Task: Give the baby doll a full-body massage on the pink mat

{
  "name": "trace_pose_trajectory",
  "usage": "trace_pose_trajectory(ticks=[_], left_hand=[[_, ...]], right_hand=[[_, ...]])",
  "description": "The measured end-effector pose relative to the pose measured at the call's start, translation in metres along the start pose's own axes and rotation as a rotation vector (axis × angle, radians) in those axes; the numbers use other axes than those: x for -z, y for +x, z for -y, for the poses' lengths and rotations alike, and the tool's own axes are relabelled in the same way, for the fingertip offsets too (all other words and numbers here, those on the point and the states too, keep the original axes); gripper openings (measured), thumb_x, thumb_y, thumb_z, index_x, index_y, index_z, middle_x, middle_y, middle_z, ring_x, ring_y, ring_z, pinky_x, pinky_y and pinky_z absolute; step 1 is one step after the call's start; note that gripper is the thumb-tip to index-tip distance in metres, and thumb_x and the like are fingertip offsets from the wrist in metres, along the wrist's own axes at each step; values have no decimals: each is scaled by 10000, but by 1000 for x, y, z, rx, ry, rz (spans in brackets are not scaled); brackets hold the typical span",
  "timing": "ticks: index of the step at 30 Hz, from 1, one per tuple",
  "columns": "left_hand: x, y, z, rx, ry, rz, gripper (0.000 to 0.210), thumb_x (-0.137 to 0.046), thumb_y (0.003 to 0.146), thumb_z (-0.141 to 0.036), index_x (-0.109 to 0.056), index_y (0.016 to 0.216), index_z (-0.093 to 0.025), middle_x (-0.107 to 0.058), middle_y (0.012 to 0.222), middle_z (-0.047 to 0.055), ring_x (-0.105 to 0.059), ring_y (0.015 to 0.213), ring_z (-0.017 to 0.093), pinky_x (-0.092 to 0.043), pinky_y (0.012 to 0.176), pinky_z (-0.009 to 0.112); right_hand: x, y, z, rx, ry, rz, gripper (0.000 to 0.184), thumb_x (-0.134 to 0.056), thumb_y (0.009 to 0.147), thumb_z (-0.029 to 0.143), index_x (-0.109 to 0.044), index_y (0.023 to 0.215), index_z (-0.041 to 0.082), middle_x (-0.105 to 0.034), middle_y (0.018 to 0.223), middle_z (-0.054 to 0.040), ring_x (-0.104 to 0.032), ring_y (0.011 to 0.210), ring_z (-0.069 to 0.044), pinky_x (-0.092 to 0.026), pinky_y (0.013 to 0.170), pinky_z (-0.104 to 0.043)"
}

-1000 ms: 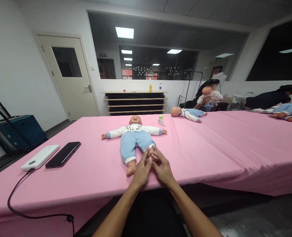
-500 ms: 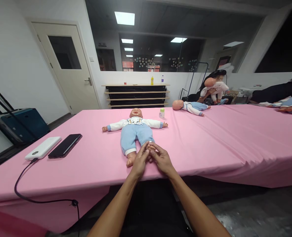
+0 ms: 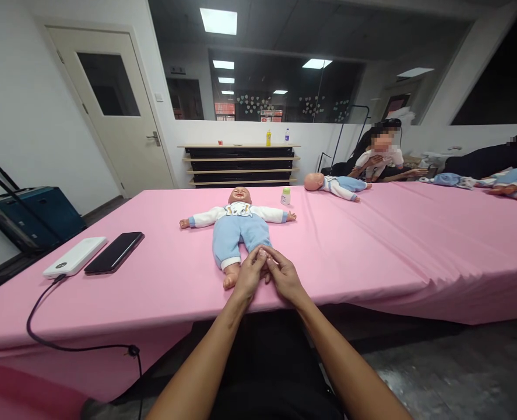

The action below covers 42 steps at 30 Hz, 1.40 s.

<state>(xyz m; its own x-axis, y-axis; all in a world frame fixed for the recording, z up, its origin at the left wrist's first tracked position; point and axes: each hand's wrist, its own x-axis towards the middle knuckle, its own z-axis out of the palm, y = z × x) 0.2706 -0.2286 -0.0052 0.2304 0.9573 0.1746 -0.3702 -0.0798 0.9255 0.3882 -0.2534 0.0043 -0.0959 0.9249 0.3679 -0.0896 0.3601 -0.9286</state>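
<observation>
Pink cloth lay beneath the doll, whose foot our left hand and right hand clasped between them, perhaps to steady it; its body stretched face-up just beyond them, likely for easy reach.

Left hand, right hand, forearms all bare; black clothing below.

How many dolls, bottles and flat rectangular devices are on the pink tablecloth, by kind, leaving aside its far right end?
Dolls: 2 (near doll in blue-and-white clothes, farther doll in blue-and-white clothes)
Bottles: 1 (small white bottle with green cap)
Flat devices: 2 (white rectangular power bank, black rectangular phone)
Total: 5
</observation>
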Motion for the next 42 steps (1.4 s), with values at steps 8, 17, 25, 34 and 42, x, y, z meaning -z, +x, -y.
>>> trace_pose_trajectory(ticks=[8, 17, 25, 34, 42], left_hand=[[-2, -8, -3, -46, 65, -71, 544, -653, 852, -444, -558, 1340, -221, -510, 1443, 102, -459, 1350, 265, -359, 1143, 418], [0, -5, 2, -46, 24, -75, 519, -643, 860, -432, -567, 1324, -212, -502, 1449, 110, -475, 1339, 267, -377, 1133, 432], [0, -9, 0, -68, 98, -44, 528, -631, 865, -447, -564, 1340, -226, -511, 1443, 103, -461, 1353, 263, -344, 1155, 434], [6, -8, 5, -21, 48, -52, 516, -623, 870, -425, -562, 1347, -238, -497, 1458, 85, -427, 1381, 261, -313, 1172, 444], [2, -11, 1, -49, 78, -13, 517, -625, 870, -430, -567, 1341, -225, -520, 1436, 99, -472, 1343, 264, -351, 1149, 437]], right_hand=[[2, 1, -5, -43, 39, -67, 481, -618, 869, 472, -625, 1281, 224, -709, 1096, -68, -616, 563, -109, -546, 501, -269], [4, 1, -2, 78, -48, -26, 416, -539, 933, 435, -613, 1297, 246, -609, 1326, -63, -632, 1133, -207, -542, 966, -357], [2, 2, -1, -17, 24, -110, 435, -594, 883, 474, -652, 1199, 181, -710, 1017, -71, -596, 521, -90, -535, 434, -234], [1, -1, 2, -19, 22, -70, 444, -619, 876, 446, -624, 1245, 200, -700, 994, -60, -575, 527, -78, -533, 465, -237], [3, 1, 1, -52, 58, -127, 457, -639, 850, 487, -664, 1154, 147, -653, 719, -14, -545, 477, -90, -495, 416, -227]])
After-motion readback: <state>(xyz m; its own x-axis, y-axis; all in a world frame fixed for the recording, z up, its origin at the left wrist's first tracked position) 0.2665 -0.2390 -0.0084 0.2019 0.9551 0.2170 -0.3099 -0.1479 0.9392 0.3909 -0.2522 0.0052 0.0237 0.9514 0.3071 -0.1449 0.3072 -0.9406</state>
